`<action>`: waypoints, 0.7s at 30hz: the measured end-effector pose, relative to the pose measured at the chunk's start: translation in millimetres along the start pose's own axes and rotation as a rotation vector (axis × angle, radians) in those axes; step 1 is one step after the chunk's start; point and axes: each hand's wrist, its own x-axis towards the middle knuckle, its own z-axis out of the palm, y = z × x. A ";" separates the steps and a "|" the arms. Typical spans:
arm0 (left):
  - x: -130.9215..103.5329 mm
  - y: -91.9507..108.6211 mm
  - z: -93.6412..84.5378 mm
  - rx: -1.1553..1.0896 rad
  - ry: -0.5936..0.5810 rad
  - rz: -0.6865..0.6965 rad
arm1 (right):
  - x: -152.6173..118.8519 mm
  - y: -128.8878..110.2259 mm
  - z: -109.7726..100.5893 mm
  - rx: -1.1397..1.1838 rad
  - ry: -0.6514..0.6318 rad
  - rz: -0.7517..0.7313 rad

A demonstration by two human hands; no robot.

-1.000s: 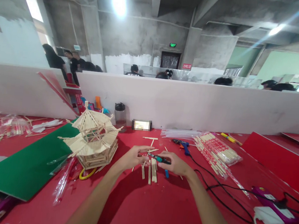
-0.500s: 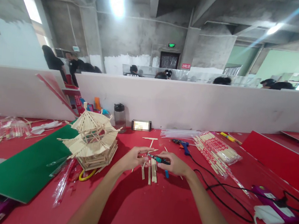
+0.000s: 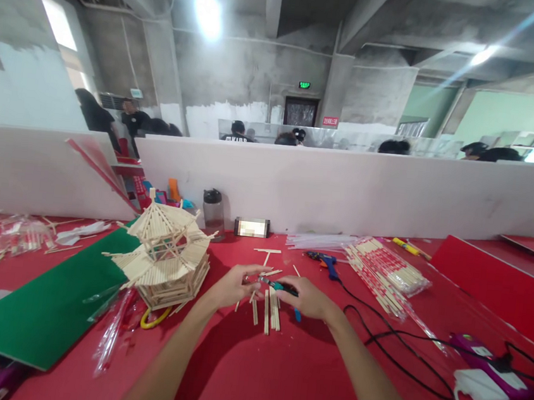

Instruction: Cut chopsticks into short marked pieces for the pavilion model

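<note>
My right hand (image 3: 310, 298) is closed around the teal-and-black handles of cutting pliers (image 3: 281, 287), whose metal jaws point left. At those jaws, the fingers of my left hand (image 3: 233, 287) are pinched together. A thin wooden stick (image 3: 252, 297) seems to poke out below them; the rest of it is hidden by the fingers. Below both hands, several pale wooden sticks (image 3: 275, 309) lie side by side on the red table (image 3: 248, 376). Just beyond the hands are a T-shaped pair of sticks (image 3: 268, 251) and a few loose pieces. Beneath my right hand a blue object (image 3: 297, 315) partly shows.
A pagoda-like stick model (image 3: 166, 253) stands at left beside a green board (image 3: 42, 294). Behind are a bottle (image 3: 213, 210) and a white partition (image 3: 325, 187). To the right lie a glue gun (image 3: 325, 261), bagged sticks (image 3: 384, 269), a black cable (image 3: 401, 332) and a purple power strip (image 3: 488, 363).
My hands stay close together, with the pliers shifted slightly left towards the left fingers. A stick now slants out below my left hand. The whole view has tilted slightly.
</note>
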 end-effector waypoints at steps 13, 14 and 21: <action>-1.2 0.2 -4.7 0.053 -0.016 0.020 | 2.6 -2.1 3.0 -0.008 -0.001 -0.056; -1.8 2.0 -3.9 0.050 -0.014 0.040 | 3.0 -2.4 3.5 0.001 0.008 -0.059; 5.0 6.3 12.0 -0.066 0.224 0.113 | 5.8 -5.5 10.7 -0.048 0.105 -0.080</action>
